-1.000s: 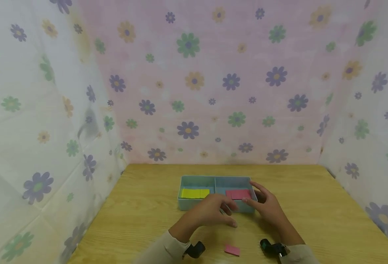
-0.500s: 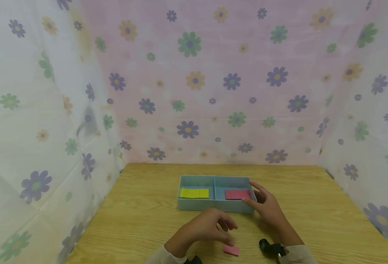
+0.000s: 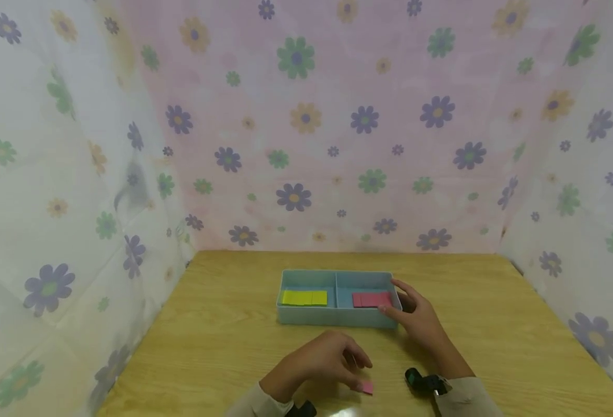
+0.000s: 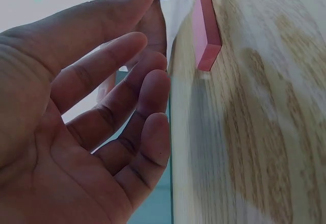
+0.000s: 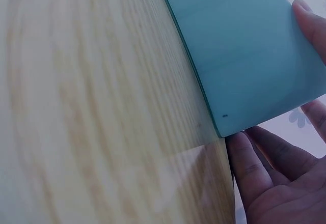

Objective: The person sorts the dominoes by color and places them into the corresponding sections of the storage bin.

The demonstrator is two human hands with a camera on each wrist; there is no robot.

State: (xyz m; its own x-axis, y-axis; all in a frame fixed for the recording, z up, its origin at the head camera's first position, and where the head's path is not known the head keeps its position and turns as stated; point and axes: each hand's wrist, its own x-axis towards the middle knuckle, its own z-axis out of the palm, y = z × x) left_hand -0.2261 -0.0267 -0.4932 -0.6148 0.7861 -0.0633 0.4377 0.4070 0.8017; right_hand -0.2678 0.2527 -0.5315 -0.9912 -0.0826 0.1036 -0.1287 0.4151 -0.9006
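Note:
A light blue two-compartment box (image 3: 306,317) stands on the wooden table. Yellow flat blocks (image 3: 304,297) lie in its left compartment and pink flat blocks (image 3: 373,299) in the right one. My right hand (image 3: 422,319) grips the box's right end, thumb at the front rim and fingers round the side; the right wrist view shows the box wall (image 5: 249,56) between them. A single pink block (image 4: 206,30) lies on the table in front. Beside it is my left hand (image 3: 327,360), fingers loosely bent; the left wrist view shows thumb and fingertips apart from the block.
The wooden table (image 3: 223,313) reaches back to a flowered cloth (image 3: 337,116), which also hangs at the left and right sides. Black wrist cameras (image 3: 422,380) sit at both cuffs.
My left hand has come down from the front of the box to beside the loose pink block, now partly hidden in the head view. My right hand stays on the box. The head view has tilted slightly.

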